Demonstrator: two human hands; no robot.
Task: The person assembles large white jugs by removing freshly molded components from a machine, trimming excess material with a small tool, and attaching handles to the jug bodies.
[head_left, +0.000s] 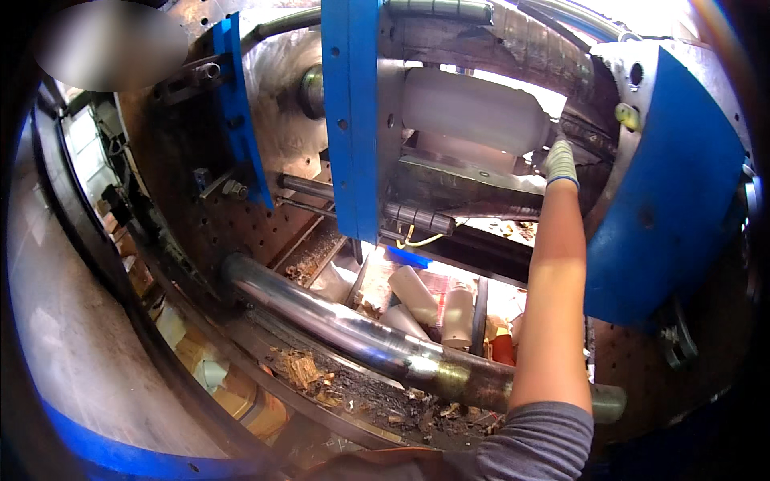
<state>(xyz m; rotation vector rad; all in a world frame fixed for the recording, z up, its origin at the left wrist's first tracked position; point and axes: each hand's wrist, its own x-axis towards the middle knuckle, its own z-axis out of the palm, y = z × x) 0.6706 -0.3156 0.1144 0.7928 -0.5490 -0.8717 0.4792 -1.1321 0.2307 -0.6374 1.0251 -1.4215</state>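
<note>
My right hand (561, 160), in a white knit glove with a striped cuff, reaches up into the open machine. It is at the narrowed right end of a large whitish-grey cylinder (473, 111) lying level between the plates. The fingertips blend into dark metal there, so I cannot make out whether they close on that end. The cylinder's left end meets the metal face beside a tall blue plate (350, 120). My left hand is out of view.
A big blue block (682, 192) stands to the right. A thick steel bar (361, 329) crosses below my forearm. Beneath lie several pale cylinders (457, 314), an orange-red piece (503, 346) and crumbly brown debris (303, 371). A yellow cable (421, 242) hangs under the blue plate.
</note>
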